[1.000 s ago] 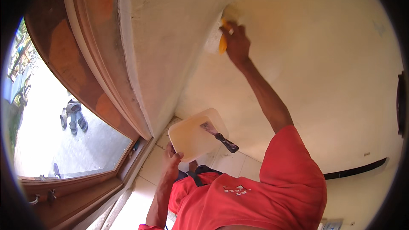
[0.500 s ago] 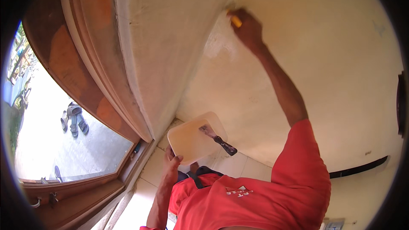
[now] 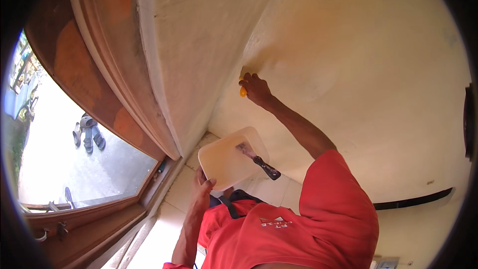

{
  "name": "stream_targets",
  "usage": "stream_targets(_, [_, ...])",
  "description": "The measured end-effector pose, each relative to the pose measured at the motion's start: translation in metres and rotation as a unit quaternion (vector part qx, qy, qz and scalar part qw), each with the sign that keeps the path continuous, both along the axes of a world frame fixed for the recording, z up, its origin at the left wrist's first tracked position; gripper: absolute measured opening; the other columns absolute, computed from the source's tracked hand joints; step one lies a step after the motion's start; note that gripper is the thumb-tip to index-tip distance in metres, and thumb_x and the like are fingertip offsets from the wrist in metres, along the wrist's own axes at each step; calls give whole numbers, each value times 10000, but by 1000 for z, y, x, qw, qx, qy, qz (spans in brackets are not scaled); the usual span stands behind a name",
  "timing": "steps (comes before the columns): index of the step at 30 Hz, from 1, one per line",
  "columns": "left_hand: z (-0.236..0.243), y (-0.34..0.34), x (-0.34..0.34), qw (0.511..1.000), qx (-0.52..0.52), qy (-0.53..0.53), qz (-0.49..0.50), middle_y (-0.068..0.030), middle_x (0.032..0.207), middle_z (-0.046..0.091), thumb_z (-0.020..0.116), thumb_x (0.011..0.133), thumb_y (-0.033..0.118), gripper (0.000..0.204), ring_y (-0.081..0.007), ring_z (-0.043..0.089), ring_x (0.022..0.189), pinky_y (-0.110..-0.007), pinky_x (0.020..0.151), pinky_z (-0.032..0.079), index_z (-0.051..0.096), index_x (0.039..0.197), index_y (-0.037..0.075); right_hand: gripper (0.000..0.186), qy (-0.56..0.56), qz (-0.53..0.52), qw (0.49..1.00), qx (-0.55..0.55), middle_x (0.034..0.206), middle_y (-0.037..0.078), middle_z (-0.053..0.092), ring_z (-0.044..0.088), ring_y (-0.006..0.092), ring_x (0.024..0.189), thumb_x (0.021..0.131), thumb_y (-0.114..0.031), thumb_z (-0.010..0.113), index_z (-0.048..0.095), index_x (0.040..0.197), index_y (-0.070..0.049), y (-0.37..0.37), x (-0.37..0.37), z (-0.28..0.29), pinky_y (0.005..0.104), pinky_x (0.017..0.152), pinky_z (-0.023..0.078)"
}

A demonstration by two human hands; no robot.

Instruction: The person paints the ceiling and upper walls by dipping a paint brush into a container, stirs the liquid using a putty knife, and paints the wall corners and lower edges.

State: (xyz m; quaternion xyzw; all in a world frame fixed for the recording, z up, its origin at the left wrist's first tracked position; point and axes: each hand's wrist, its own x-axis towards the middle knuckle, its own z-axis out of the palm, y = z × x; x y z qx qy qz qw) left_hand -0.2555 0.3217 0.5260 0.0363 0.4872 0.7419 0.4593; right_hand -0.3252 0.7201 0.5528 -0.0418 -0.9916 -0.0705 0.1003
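Note:
My right hand is closed round a yellow-handled putty knife, its blade against the cream wall close to the inner corner. Lower down, my left hand grips the edge of a pale, translucent plastic tub, fingers partly hidden beneath it. The tub is tilted, and its contents are hard to make out. A second putty knife with a dark handle lies across the tub, its smeared blade inside and its handle sticking out over the rim.
A brown wooden door frame stands to the left, opening onto bright ground with several sandals. Pale floor tiles show below the tub. A long black strip runs along the wall at right.
My right hand has swept the yellow-handled putty knife down and to the left along the wall by the corner. The tub in my left hand has barely shifted.

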Motion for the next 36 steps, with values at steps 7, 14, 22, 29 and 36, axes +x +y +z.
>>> stream_targets(7, [-2, -6, -1, 1000, 5, -7, 11, -165, 1290, 545, 692, 662, 348, 911, -263, 484, 1258, -373, 1054, 361, 366, 1399, -77, 262, 181, -97, 978, 24, 1075, -1, 640, 636, 236, 937, 802, -53, 651, 684, 1027, -184, 21, -6, 120, 372, 708, 556])
stream_targets(14, [4, 1, -5, 1000, 4, -13, 5, -176, 1296, 538, 699, 668, 332, 903, -269, 496, 1248, -388, 1059, 371, 361, 1397, -81, 268, 259, -19, 949, 178, 1173, 43, 561, 567, 288, 1000, 752, -123, 689, 681, 1010, -193, 11, 11, 114, 373, 681, 531])
stream_targets(22, [11, 0, -4, 999, -10, -32, 22, -179, 1353, 503, 730, 637, 353, 974, -274, 449, 1306, -385, 1089, 335, 343, 1420, -78, 169, 80, -28, 994, 72, 1119, 78, 523, 587, 266, 916, 766, -131, 681, 648, 930, -112, -6, -36, -45, 358, 569, 571])
stream_targets(29, [9, 0, 2, 999, -17, -25, 18, -164, 1355, 499, 737, 633, 373, 975, -271, 446, 1304, -383, 1088, 335, 356, 1414, -68, 181, 39, 21, 992, -122, 1055, 47, 589, 615, 260, 919, 798, -37, 636, 643, 953, -130, 24, -40, -104, 362, 709, 557])
stream_targets(36, [4, -7, 5, 998, -15, -40, 37, -159, 1317, 512, 742, 630, 383, 977, -264, 463, 1271, -382, 1081, 344, 360, 1411, -63, 243, 176, -1, 976, -126, 1098, 20, 624, 627, 250, 946, 803, -26, 631, 654, 995, -173, 35, -40, -27, 391, 726, 554])
